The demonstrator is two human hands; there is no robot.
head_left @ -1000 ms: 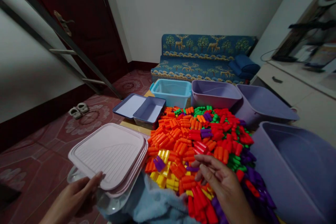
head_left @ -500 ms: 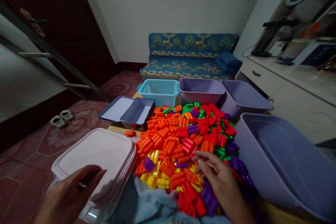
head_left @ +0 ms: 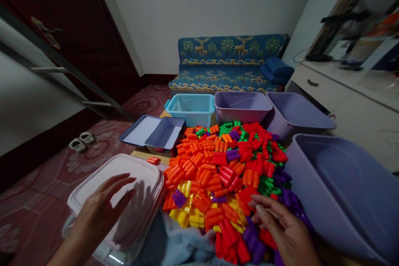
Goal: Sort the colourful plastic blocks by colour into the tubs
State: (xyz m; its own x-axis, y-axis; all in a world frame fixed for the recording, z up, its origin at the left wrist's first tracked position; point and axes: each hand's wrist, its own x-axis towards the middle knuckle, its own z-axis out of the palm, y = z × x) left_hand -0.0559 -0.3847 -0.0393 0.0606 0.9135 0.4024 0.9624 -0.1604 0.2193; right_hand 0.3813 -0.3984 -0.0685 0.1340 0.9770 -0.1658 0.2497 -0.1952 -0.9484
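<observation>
A large heap of plastic building pieces (head_left: 202, 174) in orange, red, yellow, green and purple covers the tabletop before me. My right hand (head_left: 282, 226) hovers low over the heap's near right side, thumb and fingers slightly apart. Its fingertips are close to a red piece (head_left: 247, 195); whether they touch it I cannot tell. My left hand (head_left: 99, 212) is held above a stack of pale pinkish lids (head_left: 124, 170), fingers stretched out and holding nothing.
Purple bins (head_left: 243, 112) stand at the back and right, beside a light blue bin (head_left: 190, 114). An open hinged tin (head_left: 166, 135) sits back left. Light blue cloth (head_left: 174, 241) lies at the near edge. Behind are a patterned sofa (head_left: 218, 77) and drawers (head_left: 327, 91).
My right hand has drawn back to the right, away from the middle of the heap. My left hand has risen a little, its fingers more spread. The view has shifted slightly.
</observation>
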